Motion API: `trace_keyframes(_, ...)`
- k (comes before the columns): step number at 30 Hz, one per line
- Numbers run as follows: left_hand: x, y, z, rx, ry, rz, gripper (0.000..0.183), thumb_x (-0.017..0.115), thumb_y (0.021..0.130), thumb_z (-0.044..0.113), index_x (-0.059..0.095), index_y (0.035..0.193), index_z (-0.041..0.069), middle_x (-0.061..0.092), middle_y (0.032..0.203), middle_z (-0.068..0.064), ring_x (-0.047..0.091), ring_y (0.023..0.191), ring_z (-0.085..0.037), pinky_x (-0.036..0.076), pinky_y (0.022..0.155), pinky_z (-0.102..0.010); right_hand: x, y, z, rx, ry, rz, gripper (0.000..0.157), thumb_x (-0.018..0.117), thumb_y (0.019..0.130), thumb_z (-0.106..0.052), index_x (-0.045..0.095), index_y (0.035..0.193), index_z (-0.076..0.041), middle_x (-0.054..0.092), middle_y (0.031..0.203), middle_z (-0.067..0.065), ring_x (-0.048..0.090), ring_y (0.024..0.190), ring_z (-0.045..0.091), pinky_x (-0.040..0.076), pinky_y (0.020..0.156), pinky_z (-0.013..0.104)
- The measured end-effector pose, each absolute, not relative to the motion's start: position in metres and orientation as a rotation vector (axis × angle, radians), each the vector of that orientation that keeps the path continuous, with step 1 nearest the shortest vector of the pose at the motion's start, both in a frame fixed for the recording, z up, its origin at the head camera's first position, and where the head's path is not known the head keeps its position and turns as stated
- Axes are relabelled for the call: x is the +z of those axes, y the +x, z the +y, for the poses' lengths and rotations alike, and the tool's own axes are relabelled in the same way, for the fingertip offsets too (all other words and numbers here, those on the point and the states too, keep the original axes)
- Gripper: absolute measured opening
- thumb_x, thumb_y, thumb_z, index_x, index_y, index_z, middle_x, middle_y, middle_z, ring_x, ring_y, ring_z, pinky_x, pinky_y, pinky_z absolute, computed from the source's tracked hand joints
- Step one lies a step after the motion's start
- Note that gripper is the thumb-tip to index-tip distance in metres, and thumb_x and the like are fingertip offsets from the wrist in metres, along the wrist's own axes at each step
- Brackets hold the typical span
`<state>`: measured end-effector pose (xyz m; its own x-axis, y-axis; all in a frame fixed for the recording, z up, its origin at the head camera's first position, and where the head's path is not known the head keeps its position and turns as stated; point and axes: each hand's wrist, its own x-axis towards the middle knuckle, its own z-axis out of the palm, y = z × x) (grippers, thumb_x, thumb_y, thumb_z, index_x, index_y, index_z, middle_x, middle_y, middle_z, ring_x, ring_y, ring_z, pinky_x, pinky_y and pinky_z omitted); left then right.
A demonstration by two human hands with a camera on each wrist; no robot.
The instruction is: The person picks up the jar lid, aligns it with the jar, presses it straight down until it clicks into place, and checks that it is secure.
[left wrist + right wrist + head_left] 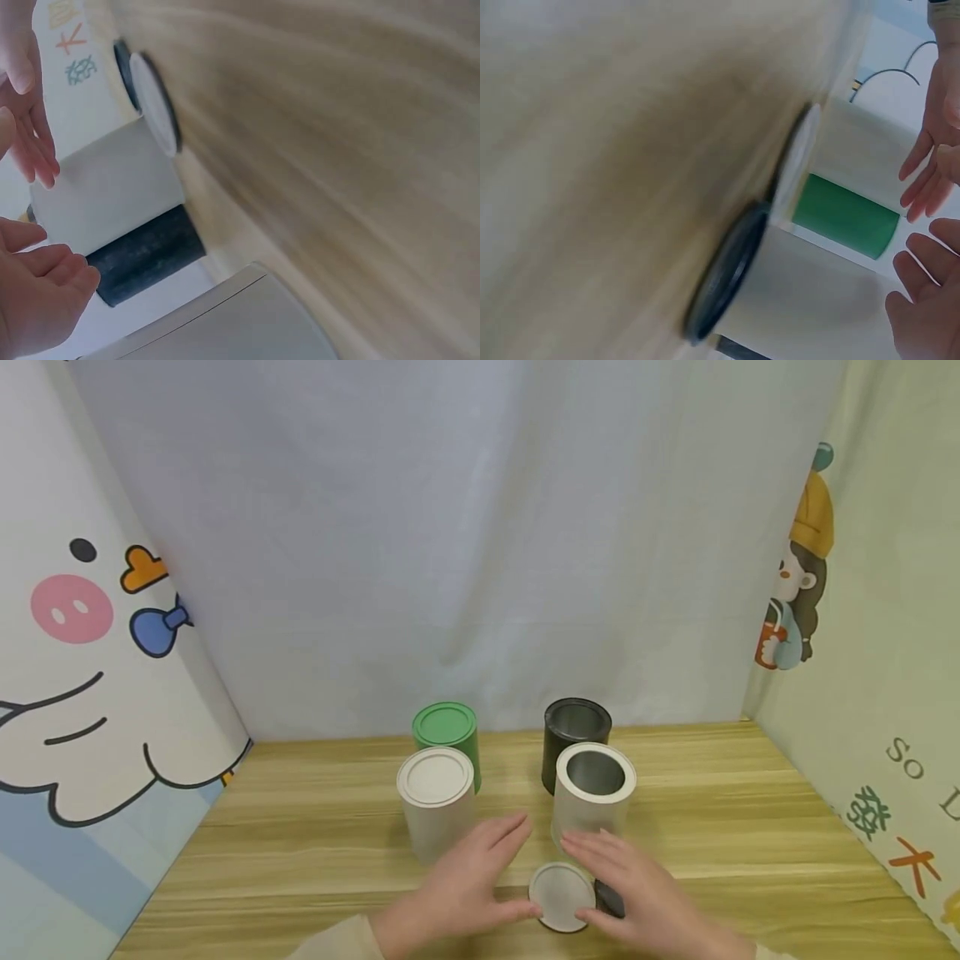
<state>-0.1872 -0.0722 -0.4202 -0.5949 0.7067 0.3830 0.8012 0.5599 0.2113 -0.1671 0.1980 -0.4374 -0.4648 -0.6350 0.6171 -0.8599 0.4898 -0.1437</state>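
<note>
My left hand (pixel 468 878) and right hand (pixel 641 887) are held apart near the table's front, fingers extended and palms facing each other. Neither holds anything. Between them lies a round white lid (pixel 561 897), flat on the table. A black lid (pixel 731 270) lies right beside it, partly hidden behind my right hand in the head view. Just beyond my right fingertips stands a white can (pixel 581 817) with an open top and a dark inside. Past my left hand is another white can (pixel 437 822), its lid on.
Behind the lidded white can stands a green can (pixel 446 725) with its lid on. A black can (pixel 553 756), open at the top, is behind the open white one. Grey cloth (pixel 480 543) hangs along the table's back edge, with printed cloths at both sides.
</note>
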Motion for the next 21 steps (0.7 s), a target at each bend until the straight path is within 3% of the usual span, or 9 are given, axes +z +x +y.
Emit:
trace_keyframes(4, -0.435, -0.188, -0.069, -0.494, -1.262, -2.539, 0.091, 0.075, 0.08, 0.06, 0.048, 0.144, 0.001, 0.049, 0.146, -0.015, 0.049, 0.131, -0.028, 0.043, 0.107, -0.041, -0.45, -0.163, 0.203, 0.593, 1.203, -2.295, 0.083, 0.089, 0.071, -0.029, 0.053, 0.142, -0.007, 0.058, 0.137, 0.01, 0.056, 0.121, 0.028, 0.024, 0.114, 0.022)
trace_keyframes(8, -0.446, -0.188, -0.067, -0.452, -1.25, -2.546, 0.092, 0.075, 0.078, 0.062, 0.05, 0.143, 0.002, 0.051, 0.144, -0.015, 0.05, 0.13, -0.029, 0.044, 0.106, -0.043, -0.459, -0.165, 0.206, 0.55, 1.168, -2.335, 0.085, 0.091, 0.068, -0.03, 0.054, 0.142, -0.008, 0.06, 0.135, 0.009, 0.057, 0.12, 0.025, 0.041, 0.104, 0.03)
trace_keyframes(13, -0.454, -0.188, -0.063, -0.392, -1.255, -2.541, 0.094, 0.075, 0.076, 0.065, 0.051, 0.141, 0.003, 0.051, 0.143, -0.016, 0.05, 0.13, -0.03, 0.043, 0.106, -0.047, -0.464, -0.167, 0.21, 0.54, 1.149, -2.428, 0.08, 0.09, 0.071, -0.034, 0.057, 0.139, -0.008, 0.061, 0.134, 0.007, 0.057, 0.119, 0.024, 0.052, 0.091, 0.046)
trace_keyframes(21, -0.463, -0.189, -0.058, -0.292, -1.27, -2.537, 0.093, 0.071, 0.075, 0.071, 0.053, 0.14, 0.008, 0.049, 0.145, -0.015, 0.048, 0.131, -0.029, 0.041, 0.108, -0.047, -0.472, -0.168, 0.214, 0.499, 1.153, -2.54, 0.072, 0.079, 0.082, -0.047, 0.058, 0.139, -0.007, 0.057, 0.138, 0.005, 0.056, 0.121, 0.023, 0.053, 0.09, 0.047)
